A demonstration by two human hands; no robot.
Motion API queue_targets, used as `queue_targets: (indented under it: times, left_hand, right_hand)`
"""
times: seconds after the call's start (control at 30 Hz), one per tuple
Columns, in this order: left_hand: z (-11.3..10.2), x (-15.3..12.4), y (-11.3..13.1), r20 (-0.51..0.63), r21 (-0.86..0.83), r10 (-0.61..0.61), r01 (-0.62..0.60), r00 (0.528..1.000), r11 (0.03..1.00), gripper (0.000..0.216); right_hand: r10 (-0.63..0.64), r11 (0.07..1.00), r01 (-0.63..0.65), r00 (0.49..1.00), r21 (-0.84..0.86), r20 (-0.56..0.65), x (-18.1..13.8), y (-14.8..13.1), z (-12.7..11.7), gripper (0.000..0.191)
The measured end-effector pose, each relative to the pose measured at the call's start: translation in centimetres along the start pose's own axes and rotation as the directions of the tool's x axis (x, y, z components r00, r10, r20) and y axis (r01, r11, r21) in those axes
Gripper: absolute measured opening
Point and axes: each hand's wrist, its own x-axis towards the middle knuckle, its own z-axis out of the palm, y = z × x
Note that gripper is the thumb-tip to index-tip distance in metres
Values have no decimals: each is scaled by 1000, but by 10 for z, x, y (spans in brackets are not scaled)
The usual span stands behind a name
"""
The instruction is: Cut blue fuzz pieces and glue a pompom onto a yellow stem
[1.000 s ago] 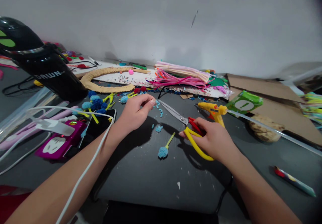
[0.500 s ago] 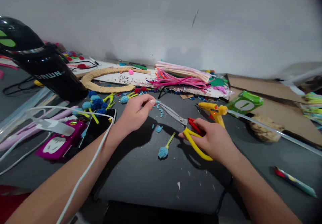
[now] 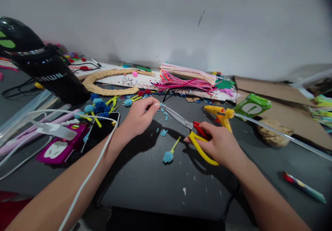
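My right hand is wrapped round the handles of a pair of scissors, one loop yellow and one red. The blades point left, their tips at a small light-blue fuzzy piece. My left hand pinches that piece between thumb and fingertips, which mostly hide it. Below the blade tips lie several tiny blue clippings. A small blue tuft rests nearer to me. Between my hands lies a light-blue pompom flower with a yellow-green stem.
A yellow glue gun with a long clear stick lies beyond my right hand. Pink pipe cleaners are bundled at the back. On the left stand a black bottle, blue pompom flowers and a purple power bank; a white cable crosses my left forearm.
Almost nothing differs. The scissor handles in my right hand have shifted very slightly; my left hand stays where it was.
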Motion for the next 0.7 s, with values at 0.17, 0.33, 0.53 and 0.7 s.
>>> queue_targets:
  times: [0.17, 0.33, 0.53, 0.7]
  left_hand:
    - [-1, 0, 0, -5, 49, 17, -17, 1000, 999, 23]
    - [-1, 0, -1, -18, 63, 28, -26, 999, 998, 23]
    - [-1, -1, -1, -23, 65, 19, -17, 1000, 998, 22]
    - [-1, 0, -1, -22, 65, 17, -15, 1000, 998, 23]
  right_hand:
    - [30, 1000, -30, 999, -6, -29, 0, -1, 1, 47]
    - [43, 999, -43, 998, -7, -51, -1, -1, 1, 46]
    - [25, 999, -26, 999, -29, -41, 0, -1, -1, 46]
    - [26, 999, -27, 999, -36, -40, 0, 0, 1, 46]
